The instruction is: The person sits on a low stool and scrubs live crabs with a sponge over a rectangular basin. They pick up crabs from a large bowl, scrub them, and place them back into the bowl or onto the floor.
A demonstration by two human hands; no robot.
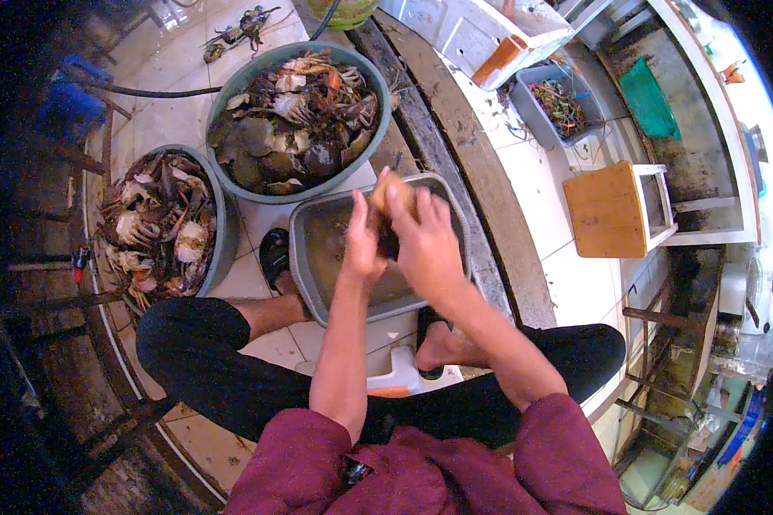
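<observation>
My left hand (361, 245) and my right hand (424, 240) are together above a grey rectangular basin (300, 257) of murky water. My right hand grips a tan block, perhaps a brush or sponge (391, 189), against a dark object (384, 238) held by my left hand. That object is mostly hidden and blurred, possibly a crab. Just beyond stands a round tub (292, 137) heaped with dark crabs, and at the left another tub (163, 223) holds crabs with pale undersides.
Loose crabs (240, 34) and a black hose (163, 91) lie behind. A wooden stool (601, 210), a grey bin of tangled cords (558, 107) and a white foam box (455, 26) stand to the right. My crossed legs (189, 343) frame the basin.
</observation>
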